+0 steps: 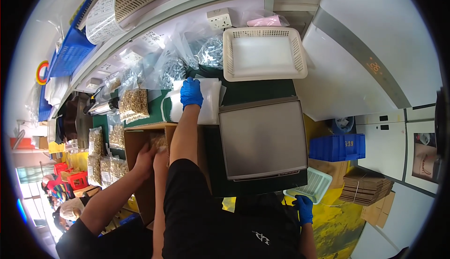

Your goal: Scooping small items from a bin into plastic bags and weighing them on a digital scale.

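My left hand (191,94), in a blue glove, reaches across the table onto a stack of clear plastic bags (210,100); its fingers are curled down on the bags. My right hand (303,209), also in a blue glove, is low at the right. Its fingers close on the rim of a pale green plastic basket (315,185). Between my arms lies a flat grey metal-topped platform (263,139). Just left of my left forearm stands an open cardboard box (136,142), with another person's bare hands (145,158) inside, at a bag partly hidden there.
A cream basket (265,74) sits at the back of the green table, beside bags of silvery packets (211,52). Bags of brown granules (133,105) line the left side. To the right are a white appliance (356,57), a blue crate (337,147) and bundled flat cardboard (366,187).
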A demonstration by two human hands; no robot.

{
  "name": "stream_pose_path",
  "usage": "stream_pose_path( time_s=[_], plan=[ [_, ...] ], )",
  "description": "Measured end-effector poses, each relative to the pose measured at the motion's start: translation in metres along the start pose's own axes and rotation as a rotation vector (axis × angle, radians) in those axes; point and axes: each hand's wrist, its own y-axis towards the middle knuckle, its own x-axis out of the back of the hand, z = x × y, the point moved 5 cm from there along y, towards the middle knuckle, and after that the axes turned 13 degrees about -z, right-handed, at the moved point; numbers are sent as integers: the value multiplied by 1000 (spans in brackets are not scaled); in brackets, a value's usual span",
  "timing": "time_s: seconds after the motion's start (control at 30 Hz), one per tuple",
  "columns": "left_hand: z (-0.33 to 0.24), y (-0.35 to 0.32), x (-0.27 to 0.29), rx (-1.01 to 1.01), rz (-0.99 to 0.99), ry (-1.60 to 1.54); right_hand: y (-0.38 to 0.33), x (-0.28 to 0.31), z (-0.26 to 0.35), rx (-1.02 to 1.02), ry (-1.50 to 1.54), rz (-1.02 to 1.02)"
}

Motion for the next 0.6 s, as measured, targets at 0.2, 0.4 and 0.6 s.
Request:
stream_pose_path(
  time_s=[0.2, 0.4, 0.6],
  plan=[
    [0, 1, 6, -46, 40, 195, -5, 8, -2, -38, -15, -2],
    [-4, 10, 28, 84, 346, -171, -7, 9, -14, -105, 0, 23],
    [7, 28, 108, 46, -12, -31, 17, 7, -36, 98, -14, 140]
  ],
)
